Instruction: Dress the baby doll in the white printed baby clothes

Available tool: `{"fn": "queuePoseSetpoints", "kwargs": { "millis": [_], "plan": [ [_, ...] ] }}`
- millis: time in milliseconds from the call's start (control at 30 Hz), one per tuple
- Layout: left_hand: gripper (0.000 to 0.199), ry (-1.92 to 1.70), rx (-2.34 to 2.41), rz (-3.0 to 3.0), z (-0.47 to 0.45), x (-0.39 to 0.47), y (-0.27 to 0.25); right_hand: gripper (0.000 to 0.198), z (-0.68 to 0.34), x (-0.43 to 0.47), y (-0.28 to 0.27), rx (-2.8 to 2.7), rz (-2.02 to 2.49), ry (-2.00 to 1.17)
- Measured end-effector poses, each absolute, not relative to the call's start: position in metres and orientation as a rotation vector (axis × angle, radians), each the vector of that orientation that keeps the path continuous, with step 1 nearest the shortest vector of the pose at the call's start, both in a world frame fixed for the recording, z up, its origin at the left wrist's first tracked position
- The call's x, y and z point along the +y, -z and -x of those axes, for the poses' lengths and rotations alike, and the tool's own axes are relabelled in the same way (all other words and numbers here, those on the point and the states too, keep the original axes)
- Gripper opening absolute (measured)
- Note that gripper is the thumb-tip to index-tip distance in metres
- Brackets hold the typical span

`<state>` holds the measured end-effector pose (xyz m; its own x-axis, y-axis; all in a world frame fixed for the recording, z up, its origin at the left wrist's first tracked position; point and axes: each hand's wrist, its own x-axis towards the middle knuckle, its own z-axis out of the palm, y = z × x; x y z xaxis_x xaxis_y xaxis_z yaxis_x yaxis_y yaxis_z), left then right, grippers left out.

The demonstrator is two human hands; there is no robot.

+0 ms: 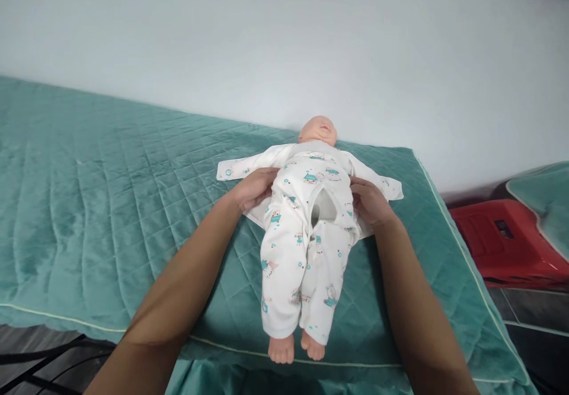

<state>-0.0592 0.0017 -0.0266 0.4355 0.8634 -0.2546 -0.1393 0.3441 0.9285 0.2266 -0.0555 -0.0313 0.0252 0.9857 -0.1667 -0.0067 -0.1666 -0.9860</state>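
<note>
A baby doll (318,131) lies on its back, its head toward the wall and its bare feet toward me. White printed open-crotch baby trousers (284,253) cover its legs and reach high up the torso. Under them is a white long-sleeved baby top (260,159) with both sleeves spread outward. My left hand (256,189) is closed on the trousers' left side near the waist, its fingertips partly hidden by the cloth. At the opposite side my right hand (370,201) also closes on the trousers, with some fingers hidden.
A green quilted cover (133,205) with pale piping lies under the doll. Behind it rises a white wall (267,45). To the right, below the cover's edge, stands a red plastic stool (507,241). Dark metal legs (48,362) show at lower left.
</note>
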Motion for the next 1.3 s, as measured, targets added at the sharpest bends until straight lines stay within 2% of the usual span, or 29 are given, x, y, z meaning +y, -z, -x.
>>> {"fn": "queuePoseSetpoints", "kwargs": {
  "millis": [133,300,500,733,1000,1300],
  "plan": [
    [0.022,-0.758,0.893,-0.964,0.061,0.003,0.026,0.021,-0.227,-0.058,0.028,-1.132,1.31,-1.383],
    [0.036,-0.706,0.792,-0.976,0.062,0.003,0.029,0.038,-0.228,-0.061,0.023,-1.19,1.25,-1.466],
    [0.052,-0.614,0.753,-1.125,0.064,-0.001,0.027,0.032,-0.224,-0.056,0.026,-1.2,1.402,-1.379],
    [0.044,-0.621,0.822,-1.226,0.055,-0.008,0.014,0.018,-0.222,-0.056,0.03,-1.3,1.525,-1.312],
    [0.049,-0.655,0.799,-1.183,0.051,-0.012,0.019,0.019,-0.21,-0.061,0.03,-1.173,1.35,-1.305],
    [0.048,-0.771,0.834,-1.366,0.048,-0.014,0.027,0.021,-0.211,-0.062,0.027,-1.314,1.461,-1.188]
  ]
}}
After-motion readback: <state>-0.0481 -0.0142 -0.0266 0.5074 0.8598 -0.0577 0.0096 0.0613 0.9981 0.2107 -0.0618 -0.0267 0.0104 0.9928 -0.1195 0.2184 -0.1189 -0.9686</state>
